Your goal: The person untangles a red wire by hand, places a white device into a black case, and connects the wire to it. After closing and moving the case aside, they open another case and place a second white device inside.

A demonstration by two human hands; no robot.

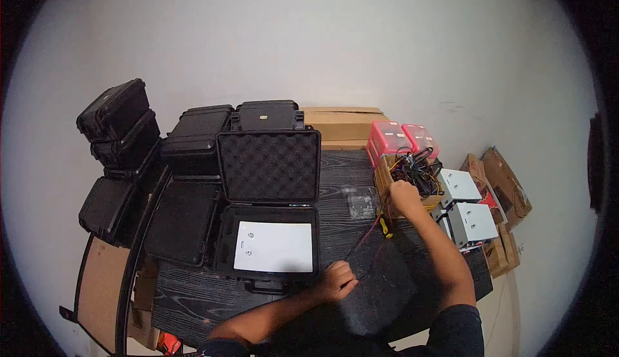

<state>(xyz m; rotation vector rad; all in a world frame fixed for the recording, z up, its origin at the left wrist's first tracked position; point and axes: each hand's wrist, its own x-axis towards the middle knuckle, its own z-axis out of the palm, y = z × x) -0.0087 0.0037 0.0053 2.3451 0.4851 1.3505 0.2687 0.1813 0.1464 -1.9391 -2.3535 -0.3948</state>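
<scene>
A thin red and black cable (369, 233) runs slackly over the dark table between my two hands. Near the front edge, my left hand (338, 281) is closed on one part of it. My right hand (405, 196) is closed on the cable farther along, at the front rim of a cardboard box (383, 175) heaped with tangled wires (419, 171). Its fingertips are partly hidden. Just below the right hand lies a yellow-handled screwdriver (385, 227). Left of it is a clear plastic bag (362, 203).
An open black case (269, 167) with foam lining holds a white panel (274, 247). More black cases (119, 115) are stacked at left. Red-and-clear bins (389, 139) stand behind the wire box; white boxes (474, 221) and cardboard (506, 186) are at right.
</scene>
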